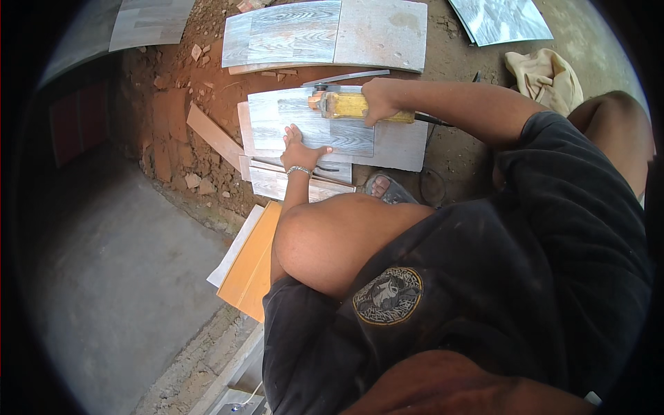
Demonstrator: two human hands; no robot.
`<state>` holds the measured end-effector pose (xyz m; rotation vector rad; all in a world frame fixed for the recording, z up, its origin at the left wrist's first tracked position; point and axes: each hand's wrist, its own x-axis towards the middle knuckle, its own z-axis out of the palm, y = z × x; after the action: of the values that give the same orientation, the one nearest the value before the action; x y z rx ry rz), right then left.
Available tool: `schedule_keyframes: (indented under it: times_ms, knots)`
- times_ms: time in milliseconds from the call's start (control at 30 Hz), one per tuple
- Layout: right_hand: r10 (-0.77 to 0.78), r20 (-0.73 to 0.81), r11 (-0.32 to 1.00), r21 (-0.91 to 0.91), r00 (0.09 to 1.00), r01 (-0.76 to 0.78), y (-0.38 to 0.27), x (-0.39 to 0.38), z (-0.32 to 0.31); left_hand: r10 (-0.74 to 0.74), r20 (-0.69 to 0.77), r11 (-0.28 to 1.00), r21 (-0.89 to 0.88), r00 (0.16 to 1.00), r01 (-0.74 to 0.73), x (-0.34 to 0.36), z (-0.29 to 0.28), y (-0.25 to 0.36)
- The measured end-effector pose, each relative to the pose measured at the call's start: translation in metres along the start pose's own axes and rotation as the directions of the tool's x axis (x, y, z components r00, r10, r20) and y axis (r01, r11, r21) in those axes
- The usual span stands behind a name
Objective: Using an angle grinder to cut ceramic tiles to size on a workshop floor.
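My right hand point(382, 101) is wrapped round the body of a yellow angle grinder point(348, 106), whose head lies over the far edge of a grey wood-pattern tile point(273, 114). A dark cord runs from the grinder's rear, under my forearm. My left hand point(301, 151) presses on the near part of the same tile with its fingers spread, a bracelet point(299, 169) at the wrist. Beneath that tile rests a larger pale tile point(404, 146), its plain side showing. The grinder's disc is mostly hidden, so I cannot tell whether it touches the tile.
Tile strips point(273, 185) lie near my sandalled foot point(382, 185). More tiles point(380, 34) lie beyond, with others point(501, 19) at far right beside a cream cloth point(546, 79). Broken red rubble point(169, 135) covers the ground at left. An orange-brown board point(252, 259) lies by my knee.
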<state>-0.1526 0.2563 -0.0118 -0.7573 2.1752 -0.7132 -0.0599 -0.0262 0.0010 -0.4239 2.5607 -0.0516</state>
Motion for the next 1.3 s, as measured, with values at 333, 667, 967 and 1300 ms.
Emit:
schedule_keyframes:
  times_ms: [333,667,967,1300]
  knots:
    - [0.009,-0.022,1.0,-0.001,1.0,-0.009,0.009,-0.016,0.002,-0.049,0.018,0.998,0.047,0.999,0.048,-0.002,-0.003,0.004]
    - [-0.015,-0.073,1.0,-0.008,0.997,0.014,0.022,-0.031,0.008,-0.056,0.02,0.995,0.08,0.998,0.054,-0.002,-0.004,0.006]
    - [-0.006,-0.059,1.0,-0.014,0.998,0.005,0.027,-0.047,0.006,-0.062,0.027,0.994,0.088,0.998,0.06,-0.004,-0.006,0.007]
    - [0.028,-0.018,0.999,-0.039,0.999,-0.029,0.02,-0.053,0.004,-0.087,0.031,0.992,0.094,0.996,0.084,-0.003,-0.005,0.007]
